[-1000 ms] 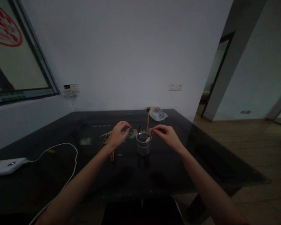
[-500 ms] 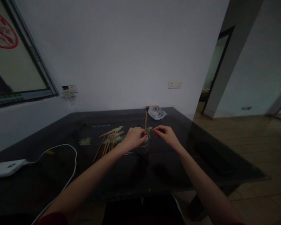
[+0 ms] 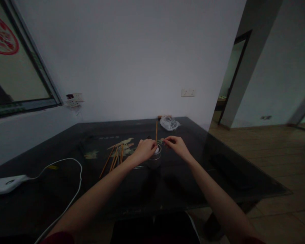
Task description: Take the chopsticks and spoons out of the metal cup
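Observation:
A small dark cup with pale bands and something white inside stands on the black table. My left hand is over its left rim, fingers closed around the lower part of an upright wooden chopstick; the chopstick's bottom end is hidden by the fingers. Just right of the cup, my right hand is raised with thumb and fingertips pinched together; whatever it may hold is too small to make out. Several more chopsticks lie left of my left hand, over a printed bird pattern.
A crumpled clear plastic bag lies at the table's back edge. At the left, a white device has a white cable curving beside my left forearm. A dark flat object lies at the right. The white wall rises behind.
My right hand has moved slightly left, closer to the cup and chopstick. More of the white content shows in the cup. The view has shifted a little.

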`<action>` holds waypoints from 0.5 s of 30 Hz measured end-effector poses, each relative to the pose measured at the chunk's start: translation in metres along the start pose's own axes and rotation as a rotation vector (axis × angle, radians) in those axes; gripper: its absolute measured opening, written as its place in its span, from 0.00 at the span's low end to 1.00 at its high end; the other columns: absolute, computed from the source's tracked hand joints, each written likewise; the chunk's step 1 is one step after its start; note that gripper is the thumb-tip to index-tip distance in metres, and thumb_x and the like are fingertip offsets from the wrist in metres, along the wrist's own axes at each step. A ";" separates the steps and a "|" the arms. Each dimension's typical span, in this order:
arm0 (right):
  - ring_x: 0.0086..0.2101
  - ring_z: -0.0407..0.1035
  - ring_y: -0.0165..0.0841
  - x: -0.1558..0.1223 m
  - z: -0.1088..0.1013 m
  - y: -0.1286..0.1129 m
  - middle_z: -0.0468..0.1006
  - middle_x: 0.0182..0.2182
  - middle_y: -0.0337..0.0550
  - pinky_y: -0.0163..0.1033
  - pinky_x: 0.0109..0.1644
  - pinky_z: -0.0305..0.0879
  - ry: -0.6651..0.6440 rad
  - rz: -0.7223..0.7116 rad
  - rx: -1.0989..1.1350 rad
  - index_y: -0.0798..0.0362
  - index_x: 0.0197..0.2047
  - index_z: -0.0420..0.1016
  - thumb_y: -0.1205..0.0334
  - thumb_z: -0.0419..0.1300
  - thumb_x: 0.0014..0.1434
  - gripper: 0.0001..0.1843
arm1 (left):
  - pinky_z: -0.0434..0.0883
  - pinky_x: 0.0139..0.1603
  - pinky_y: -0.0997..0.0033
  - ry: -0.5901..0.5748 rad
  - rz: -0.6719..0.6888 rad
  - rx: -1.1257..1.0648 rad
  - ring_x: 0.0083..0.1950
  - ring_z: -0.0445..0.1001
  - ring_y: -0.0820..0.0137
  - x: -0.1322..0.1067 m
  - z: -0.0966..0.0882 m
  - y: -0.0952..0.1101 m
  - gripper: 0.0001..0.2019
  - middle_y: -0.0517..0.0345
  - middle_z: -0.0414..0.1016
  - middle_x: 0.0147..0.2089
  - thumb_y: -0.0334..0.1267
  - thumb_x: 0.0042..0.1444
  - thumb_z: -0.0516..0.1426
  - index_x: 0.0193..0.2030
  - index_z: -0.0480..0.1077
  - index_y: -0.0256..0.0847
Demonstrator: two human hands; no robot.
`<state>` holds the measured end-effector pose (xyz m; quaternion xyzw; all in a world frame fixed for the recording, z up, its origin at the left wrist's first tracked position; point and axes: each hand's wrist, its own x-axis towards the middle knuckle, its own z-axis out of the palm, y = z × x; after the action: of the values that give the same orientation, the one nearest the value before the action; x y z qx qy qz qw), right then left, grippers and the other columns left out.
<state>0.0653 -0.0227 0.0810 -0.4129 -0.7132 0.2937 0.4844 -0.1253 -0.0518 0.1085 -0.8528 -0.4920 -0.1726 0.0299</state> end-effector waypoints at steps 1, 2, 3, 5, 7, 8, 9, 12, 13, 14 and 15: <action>0.24 0.68 0.28 0.005 0.002 0.002 0.76 0.25 0.43 0.31 0.28 0.62 0.009 0.003 -0.003 0.58 0.33 0.76 0.56 0.58 0.53 0.13 | 0.62 0.42 0.66 0.004 -0.011 -0.005 0.42 0.71 0.63 0.001 0.000 -0.002 0.12 0.52 0.75 0.38 0.40 0.61 0.48 0.35 0.71 0.39; 0.25 0.68 0.28 0.010 0.004 0.004 0.77 0.25 0.43 0.31 0.28 0.62 0.015 0.008 -0.006 0.58 0.34 0.76 0.57 0.58 0.53 0.13 | 0.62 0.42 0.66 0.008 -0.024 -0.015 0.42 0.71 0.64 0.001 -0.001 -0.003 0.12 0.52 0.75 0.38 0.40 0.61 0.49 0.35 0.70 0.38; 0.25 0.68 0.28 0.015 0.007 0.006 0.77 0.26 0.43 0.31 0.29 0.62 0.019 0.017 -0.012 0.58 0.34 0.76 0.57 0.58 0.53 0.13 | 0.62 0.42 0.67 0.015 -0.038 -0.031 0.42 0.71 0.64 0.002 -0.002 -0.005 0.12 0.52 0.75 0.38 0.40 0.60 0.49 0.35 0.70 0.38; 0.25 0.69 0.28 0.026 0.013 0.009 0.78 0.27 0.43 0.30 0.29 0.62 0.015 0.051 -0.043 0.58 0.35 0.76 0.58 0.58 0.53 0.12 | 0.62 0.40 0.68 0.048 -0.065 -0.074 0.41 0.71 0.65 0.004 -0.005 -0.009 0.11 0.53 0.75 0.38 0.40 0.60 0.49 0.34 0.70 0.38; 0.25 0.69 0.27 0.035 0.019 0.011 0.78 0.28 0.43 0.30 0.29 0.62 -0.009 0.097 -0.100 0.59 0.35 0.76 0.59 0.58 0.54 0.12 | 0.62 0.38 0.70 0.100 -0.083 -0.120 0.39 0.70 0.67 0.006 -0.011 -0.011 0.11 0.54 0.74 0.36 0.39 0.59 0.49 0.33 0.70 0.39; 0.25 0.69 0.27 0.038 0.022 0.011 0.78 0.28 0.44 0.30 0.29 0.61 -0.026 0.114 -0.133 0.59 0.35 0.77 0.59 0.58 0.55 0.12 | 0.62 0.37 0.70 0.129 -0.089 -0.145 0.37 0.70 0.68 0.007 -0.015 -0.012 0.10 0.55 0.74 0.35 0.39 0.59 0.49 0.33 0.70 0.38; 0.25 0.70 0.28 0.040 0.024 0.011 0.79 0.28 0.44 0.30 0.29 0.61 -0.040 0.123 -0.164 0.59 0.35 0.77 0.59 0.58 0.55 0.12 | 0.61 0.36 0.71 0.161 -0.094 -0.169 0.36 0.70 0.69 0.007 -0.020 -0.012 0.10 0.55 0.74 0.35 0.39 0.59 0.50 0.33 0.70 0.38; 0.29 0.72 0.30 0.044 0.030 0.010 0.80 0.29 0.45 0.31 0.31 0.61 -0.056 0.115 -0.233 0.58 0.34 0.78 0.59 0.59 0.55 0.11 | 0.61 0.35 0.72 0.262 -0.095 -0.269 0.34 0.68 0.70 0.007 -0.038 -0.016 0.11 0.56 0.73 0.32 0.39 0.58 0.50 0.32 0.70 0.37; 0.30 0.72 0.30 0.044 0.031 0.009 0.80 0.29 0.45 0.31 0.32 0.62 -0.053 0.107 -0.246 0.58 0.33 0.79 0.60 0.59 0.54 0.11 | 0.61 0.35 0.72 0.299 -0.091 -0.312 0.33 0.68 0.71 0.006 -0.046 -0.018 0.11 0.57 0.72 0.32 0.40 0.57 0.50 0.32 0.69 0.37; 0.30 0.72 0.31 0.044 0.032 0.008 0.80 0.30 0.45 0.31 0.32 0.62 -0.048 0.100 -0.255 0.58 0.33 0.79 0.61 0.60 0.54 0.10 | 0.62 0.35 0.72 0.335 -0.088 -0.359 0.33 0.67 0.71 0.004 -0.054 -0.021 0.11 0.57 0.72 0.31 0.40 0.57 0.50 0.31 0.69 0.37; 0.30 0.72 0.31 0.044 0.032 0.007 0.80 0.30 0.45 0.31 0.33 0.62 -0.042 0.093 -0.261 0.58 0.33 0.79 0.61 0.60 0.53 0.09 | 0.62 0.35 0.72 0.367 -0.092 -0.404 0.33 0.67 0.71 0.002 -0.062 -0.026 0.12 0.57 0.71 0.31 0.41 0.57 0.50 0.31 0.69 0.36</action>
<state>0.0290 0.0185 0.0834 -0.4988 -0.7352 0.2293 0.3975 -0.1631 -0.0505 0.1638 -0.7727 -0.4721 -0.4201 -0.0597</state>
